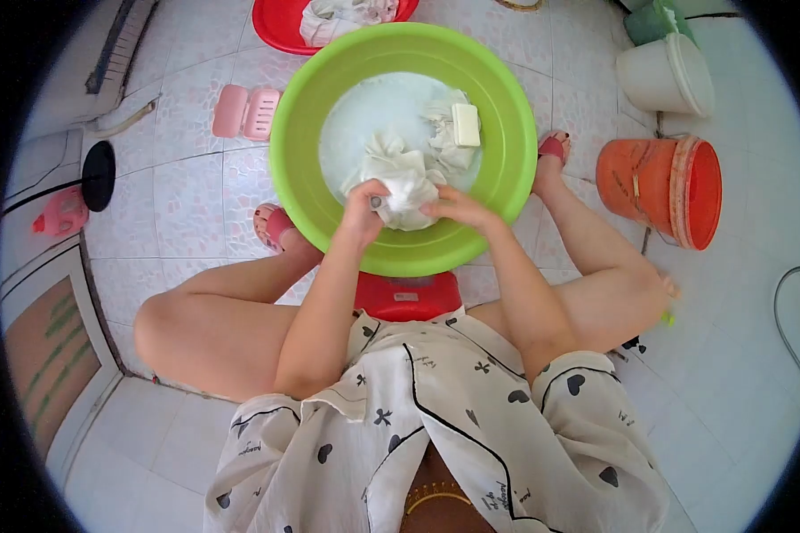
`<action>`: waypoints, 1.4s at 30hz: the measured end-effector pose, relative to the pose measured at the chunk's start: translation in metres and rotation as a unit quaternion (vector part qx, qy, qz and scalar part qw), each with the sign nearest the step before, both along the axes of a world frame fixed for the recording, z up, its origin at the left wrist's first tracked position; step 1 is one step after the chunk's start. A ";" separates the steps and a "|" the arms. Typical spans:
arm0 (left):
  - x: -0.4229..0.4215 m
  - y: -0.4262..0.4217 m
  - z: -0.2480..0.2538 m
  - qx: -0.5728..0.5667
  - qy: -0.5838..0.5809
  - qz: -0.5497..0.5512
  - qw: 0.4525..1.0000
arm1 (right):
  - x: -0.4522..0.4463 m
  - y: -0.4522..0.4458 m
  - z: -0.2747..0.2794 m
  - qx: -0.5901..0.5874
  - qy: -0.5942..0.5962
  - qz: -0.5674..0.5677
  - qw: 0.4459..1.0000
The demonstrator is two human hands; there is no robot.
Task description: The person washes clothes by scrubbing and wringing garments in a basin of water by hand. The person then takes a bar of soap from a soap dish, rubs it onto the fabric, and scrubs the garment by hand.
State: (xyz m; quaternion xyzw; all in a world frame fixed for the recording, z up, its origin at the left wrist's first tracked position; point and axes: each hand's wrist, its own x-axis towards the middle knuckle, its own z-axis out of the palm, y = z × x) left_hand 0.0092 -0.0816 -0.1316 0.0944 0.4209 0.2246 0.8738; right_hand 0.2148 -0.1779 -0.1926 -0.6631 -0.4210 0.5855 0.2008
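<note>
A large green basin (298, 115) holds cloudy, soapy water (373, 107). My left hand (365, 206) is closed on the left side of a bunched white cloth (400, 178), lifted partly out of the water near the basin's front. My right hand (458, 208) grips the same cloth from the right, its fingertips partly hidden in the folds. The cloth's kind is not clear from its crumpled shape. At the right inside the basin, a white bar of soap (466, 125) lies on more wet white fabric (444, 151).
A red basin (276, 31) with white cloth stands behind the green one. An open pink soap box (244, 113) lies at left. On the right are an orange bucket (636, 182) and a white bucket (653, 75). A red stool (409, 298) is below me.
</note>
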 end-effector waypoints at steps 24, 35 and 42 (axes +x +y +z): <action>0.017 -0.022 -0.016 0.002 0.030 0.045 0.999 | -0.101 0.070 0.075 0.081 -0.318 -0.128 0.936; -0.012 0.011 -0.036 -0.047 -0.017 0.045 0.998 | -0.163 0.028 0.125 0.289 -0.221 -0.106 0.925; 0.024 -0.018 -0.015 -0.051 -0.031 0.084 0.995 | -0.110 0.066 0.092 0.107 -0.292 -0.206 0.928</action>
